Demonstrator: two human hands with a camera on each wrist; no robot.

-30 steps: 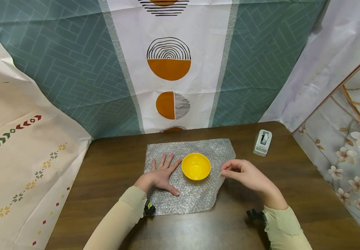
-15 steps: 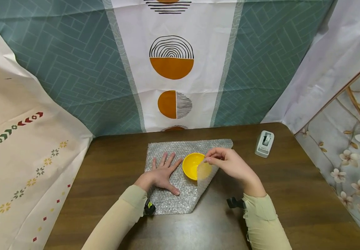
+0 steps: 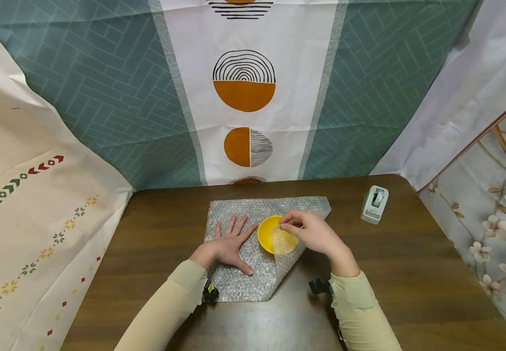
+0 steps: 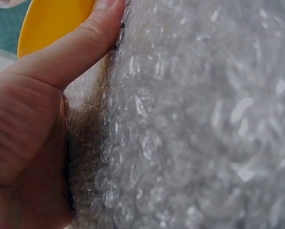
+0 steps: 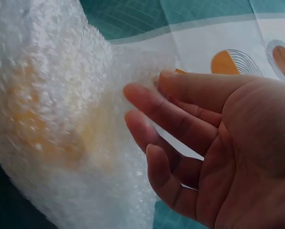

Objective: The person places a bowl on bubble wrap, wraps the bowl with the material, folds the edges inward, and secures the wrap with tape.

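A yellow bowl [image 3: 266, 236] stands on a sheet of bubble wrap [image 3: 248, 285] on the table. To the bowl's left my left hand [image 3: 228, 246] lies flat on the wrap with fingers spread. In the left wrist view its thumb [image 4: 87, 40] rests along the bubble wrap [image 4: 190, 119], near the bowl [image 4: 54, 24]. My right hand [image 3: 312, 233] pinches the lifted right edge of the sheet and holds it over the bowl's right side. Through that flap the bowl shows faintly. Thumb and index finger meet at the wrap in the right wrist view.
A white tape dispenser [image 3: 374, 204] stands at the back right of the brown wooden table [image 3: 165, 224]. Patterned cloths hang behind the table and at both sides. A dark camera strap is on each wrist.
My right hand has moved left with the edge of the bubble wrap, folding it over the right part of the bowl. The left hand keeps its place.
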